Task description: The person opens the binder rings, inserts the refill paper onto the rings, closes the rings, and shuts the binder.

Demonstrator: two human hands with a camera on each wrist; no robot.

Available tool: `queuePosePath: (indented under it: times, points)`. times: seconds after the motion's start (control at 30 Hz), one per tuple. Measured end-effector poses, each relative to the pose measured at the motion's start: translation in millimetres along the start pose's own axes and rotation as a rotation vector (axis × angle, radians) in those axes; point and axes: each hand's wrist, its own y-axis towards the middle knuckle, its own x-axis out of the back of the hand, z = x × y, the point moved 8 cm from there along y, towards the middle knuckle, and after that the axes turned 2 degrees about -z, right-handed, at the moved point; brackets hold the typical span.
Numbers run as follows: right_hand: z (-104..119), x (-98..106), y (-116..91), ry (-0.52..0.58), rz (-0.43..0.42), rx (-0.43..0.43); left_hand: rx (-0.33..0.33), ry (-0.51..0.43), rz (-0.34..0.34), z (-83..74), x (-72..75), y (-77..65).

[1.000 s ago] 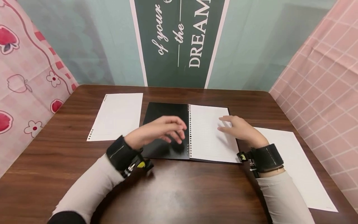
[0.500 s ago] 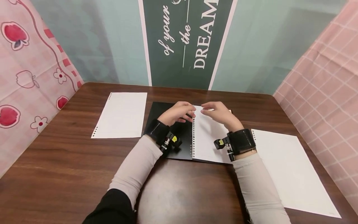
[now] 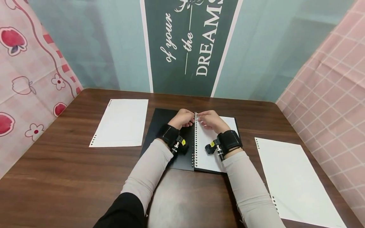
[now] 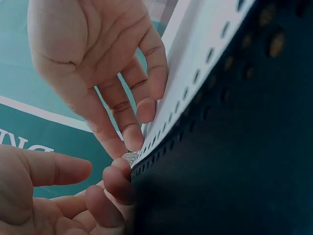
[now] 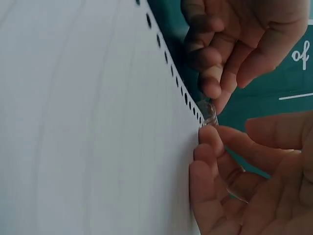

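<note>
Here's the ring notebook (image 3: 203, 155), spread flat at the middle of the dark wooden table (image 3: 85, 183), black cover (image 3: 156, 122) to the left, white stack of lined pages (image 3: 203, 144) to the right, a row of punched holes along the spine. And up at the far end of that spine, both hands meet at the metal rings (image 5: 209, 113)! The left hand (image 3: 183, 118) comes in from the cover side, fingers loosely bent, tips touching the rings, thumb standing apart. The right hand (image 3: 212, 120) works from the page side, fingers relaxed, tips at the page edge beside the rings, thumb also apart. Neither closes round anything. Further out, one punched loose sheet (image 3: 121, 123) lies left of the notebook, another punched sheet (image 3: 299, 180) to its right. Behind, a green panel (image 3: 194, 84) carries white lettering.
</note>
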Motion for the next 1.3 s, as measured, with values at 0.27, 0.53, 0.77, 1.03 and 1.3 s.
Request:
queuePosePath:
  times: [0.27, 0.53, 0.77, 1.03, 1.3]
  points:
    - [-3, -1, 2, -0.06, 0.043, 0.016, -0.041, 0.072, -0.038, 5.1, 1.1, 4.4]
    - [-8, 2, 5, -0.047, 0.049, 0.023, -0.064, 0.11, -0.028, 5.7, 1.6, 4.3]
    - [-3, 7, -5, -0.132, 0.045, 0.083, -0.082, 0.171, 0.078, 3.5, 3.8, -9.8]
    - [9, 4, -49, -0.376, 0.146, 0.262, -0.207, 0.368, 0.217, -4.7, 8.2, -51.7]
    - [9, -13, -81, -0.435, 0.259, 0.371, -0.283, 0.482, 0.378, -3.3, -6.6, -91.8]
